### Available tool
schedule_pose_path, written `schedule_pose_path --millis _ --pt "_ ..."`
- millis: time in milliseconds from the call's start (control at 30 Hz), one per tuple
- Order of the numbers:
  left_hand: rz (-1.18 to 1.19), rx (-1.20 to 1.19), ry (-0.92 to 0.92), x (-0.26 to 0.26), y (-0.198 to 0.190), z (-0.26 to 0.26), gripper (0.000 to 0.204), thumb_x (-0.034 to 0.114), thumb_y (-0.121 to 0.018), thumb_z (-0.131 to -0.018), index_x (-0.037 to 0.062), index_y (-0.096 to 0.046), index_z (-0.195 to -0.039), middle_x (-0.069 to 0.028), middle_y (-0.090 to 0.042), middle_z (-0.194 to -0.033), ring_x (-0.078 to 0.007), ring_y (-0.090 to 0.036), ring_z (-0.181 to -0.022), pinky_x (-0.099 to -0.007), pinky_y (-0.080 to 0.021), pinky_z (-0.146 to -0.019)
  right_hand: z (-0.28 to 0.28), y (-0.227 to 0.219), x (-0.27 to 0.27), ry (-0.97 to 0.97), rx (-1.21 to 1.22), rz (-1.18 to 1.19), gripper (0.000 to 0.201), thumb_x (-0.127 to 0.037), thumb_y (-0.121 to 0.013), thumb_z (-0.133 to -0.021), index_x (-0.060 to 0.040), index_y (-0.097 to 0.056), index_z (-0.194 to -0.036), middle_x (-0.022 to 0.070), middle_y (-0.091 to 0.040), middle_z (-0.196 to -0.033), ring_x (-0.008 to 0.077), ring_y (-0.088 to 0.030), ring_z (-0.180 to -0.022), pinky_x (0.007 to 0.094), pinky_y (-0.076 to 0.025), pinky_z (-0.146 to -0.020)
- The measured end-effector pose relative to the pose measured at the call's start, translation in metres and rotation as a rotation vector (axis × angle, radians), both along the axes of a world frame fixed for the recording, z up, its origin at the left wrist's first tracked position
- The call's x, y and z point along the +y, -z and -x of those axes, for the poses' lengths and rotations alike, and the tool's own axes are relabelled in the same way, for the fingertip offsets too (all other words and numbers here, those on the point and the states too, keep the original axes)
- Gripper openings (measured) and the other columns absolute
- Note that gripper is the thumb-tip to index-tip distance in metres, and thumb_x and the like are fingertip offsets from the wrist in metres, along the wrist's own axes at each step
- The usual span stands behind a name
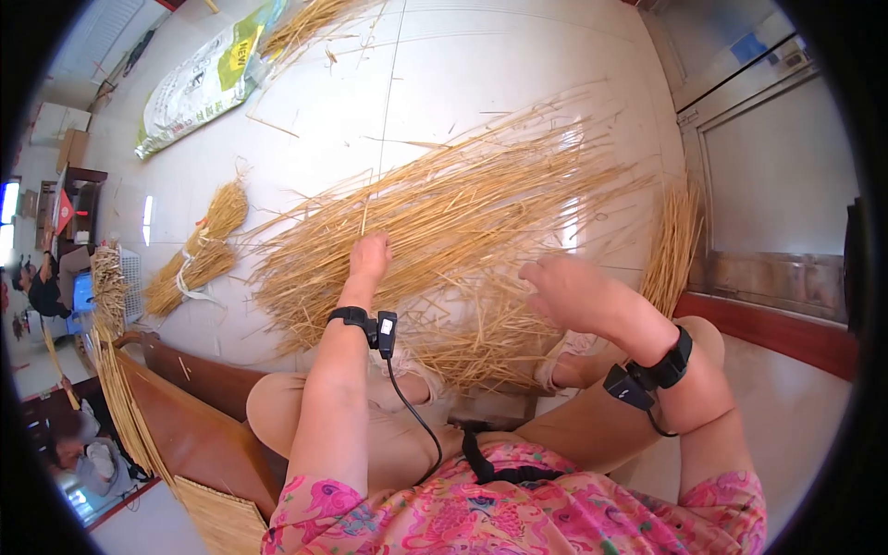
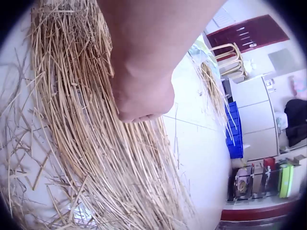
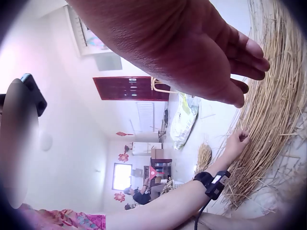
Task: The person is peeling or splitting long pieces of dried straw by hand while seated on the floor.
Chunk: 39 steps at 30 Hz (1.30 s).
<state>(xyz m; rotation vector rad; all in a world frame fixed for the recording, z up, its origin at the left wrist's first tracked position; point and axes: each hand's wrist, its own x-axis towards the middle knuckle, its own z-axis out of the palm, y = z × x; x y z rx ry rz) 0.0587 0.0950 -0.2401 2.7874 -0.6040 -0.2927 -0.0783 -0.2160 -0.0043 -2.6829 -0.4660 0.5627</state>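
Note:
A wide pile of loose straw [image 1: 462, 213] lies spread on the white tiled floor in front of my knees. My left hand [image 1: 368, 256] reaches into its near left part, fingers curled down round a few stalks; the left wrist view shows its knuckles [image 2: 144, 93] buried in the straw [image 2: 96, 158]. My right hand [image 1: 562, 291] hovers just above the right side of the pile, holding nothing. In the right wrist view its fingers [image 3: 244, 57] are stretched out and relaxed beside the straw [image 3: 273, 124], with the left hand [image 3: 238, 140] further off.
Tied straw bundles [image 1: 199, 250] lie on the floor to the left, with a white sack [image 1: 199, 83] beyond. A woven straw mat [image 1: 125, 398] leans over a wooden piece at the near left. More straw [image 1: 680, 240] stands by a metal door [image 1: 777, 176]. A person [image 1: 42, 287] sits far left.

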Motion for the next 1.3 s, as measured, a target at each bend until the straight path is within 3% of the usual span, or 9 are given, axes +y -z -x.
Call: schedule_pose_path --millis 167,300,400,567,667,767,967,1167,1300 --pt "0.252 0.342 -0.141 0.014 -0.043 0.000 0.009 0.009 -0.066 -0.078 0.0055 -0.062 -0.085 -0.0085 -0.063 -0.078 -0.0189 -0.061 -0.071 -0.0302 -0.049 -0.067 0.001 -0.010 -0.005 0.027 0.043 -0.016 0.025 -0.020 -0.060 -0.080 0.0009 -0.056 -0.092 0.0186 -0.063 -0.080 0.0353 -0.062 -0.079 0.0425 -0.050 -0.069" --pt "0.358 0.288 -0.110 0.028 -0.090 -0.008 0.012 0.008 -0.062 -0.083 0.0053 -0.063 -0.094 -0.0054 -0.064 -0.082 -0.0136 -0.059 -0.077 -0.0269 -0.048 -0.071 0.001 -0.012 -0.008 0.041 0.118 0.010 0.028 -0.019 -0.057 -0.083 0.0003 -0.056 -0.102 0.0197 -0.062 -0.088 0.0358 -0.060 -0.087 0.0428 -0.048 -0.075" --pt "0.387 0.085 -0.060 0.021 -0.160 -0.003 0.015 0.009 -0.061 -0.082 0.0057 -0.063 -0.096 -0.0095 -0.065 -0.082 -0.0200 -0.061 -0.075 -0.0294 -0.048 -0.069 0.001 -0.014 -0.007 0.032 0.064 0.003 0.027 -0.020 -0.056 -0.083 0.0010 -0.057 -0.100 0.0201 -0.063 -0.086 0.0360 -0.060 -0.086 0.0424 -0.048 -0.075" --pt "0.804 0.114 -0.044 -0.007 -0.238 0.017 0.021 0.008 -0.057 -0.088 0.0014 -0.062 -0.107 -0.0026 -0.063 -0.094 -0.0077 -0.057 -0.085 -0.0214 -0.046 -0.076 -0.001 -0.023 0.000 0.105 -0.056 -0.172 0.028 -0.022 -0.055 -0.084 0.0020 -0.058 -0.099 0.0204 -0.064 -0.085 0.0371 -0.061 -0.083 0.0414 -0.050 -0.073" --pt "0.946 0.024 0.048 -0.035 -0.256 0.027 0.020 0.007 -0.057 -0.087 0.0025 -0.063 -0.106 -0.0028 -0.062 -0.091 -0.0091 -0.057 -0.085 -0.0221 -0.046 -0.076 -0.004 -0.033 0.008 0.204 -0.115 -0.331 0.029 -0.018 -0.056 -0.086 0.0014 -0.057 -0.108 0.0157 -0.065 -0.084 0.0262 -0.064 -0.077 0.0339 -0.051 -0.069" --pt "0.793 -0.182 0.196 -0.068 -0.279 0.039 0.019 0.005 -0.059 -0.084 0.0047 -0.066 -0.102 -0.0045 -0.060 -0.082 -0.0129 -0.057 -0.077 -0.0249 -0.046 -0.071 -0.004 -0.029 0.013 0.358 0.003 -0.709 0.028 -0.017 -0.055 -0.089 0.0010 -0.055 -0.111 0.0098 -0.065 -0.084 0.0157 -0.063 -0.074 0.0272 -0.050 -0.066" --pt "0.654 -0.043 0.375 -0.104 -0.243 0.051 0.019 0.005 -0.060 -0.082 0.0041 -0.065 -0.101 -0.0089 -0.060 -0.087 -0.0196 -0.059 -0.080 -0.0277 -0.047 -0.071 -0.010 -0.021 0.028 0.663 0.088 -1.361 0.022 -0.015 -0.050 -0.093 0.0021 -0.055 -0.106 0.0070 -0.062 -0.081 0.0119 -0.061 -0.070 0.0235 -0.050 -0.062" --pt "0.503 -0.180 0.365 -0.083 -0.208 0.040 0.018 0.008 -0.060 -0.080 0.0018 -0.062 -0.097 -0.0126 -0.060 -0.089 -0.0291 -0.057 -0.087 -0.0362 -0.046 -0.077 -0.028 -0.032 0.003 0.776 -0.073 -1.303 0.023 -0.020 -0.046 -0.096 0.0007 -0.057 -0.096 0.0056 -0.062 -0.076 0.0093 -0.059 -0.064 0.0208 -0.047 -0.057" --pt "0.015 0.118 0.270 -0.021 -0.175 0.010 0.013 0.011 -0.057 -0.081 0.0006 -0.059 -0.089 -0.0158 -0.060 -0.091 -0.0314 -0.056 -0.090 -0.0391 -0.044 -0.079 -0.036 -0.054 -0.028 0.807 -0.335 -1.266 0.027 -0.024 -0.045 -0.096 -0.0010 -0.058 -0.089 0.0016 -0.057 -0.065 0.0063 -0.053 -0.058 0.0188 -0.042 -0.053"
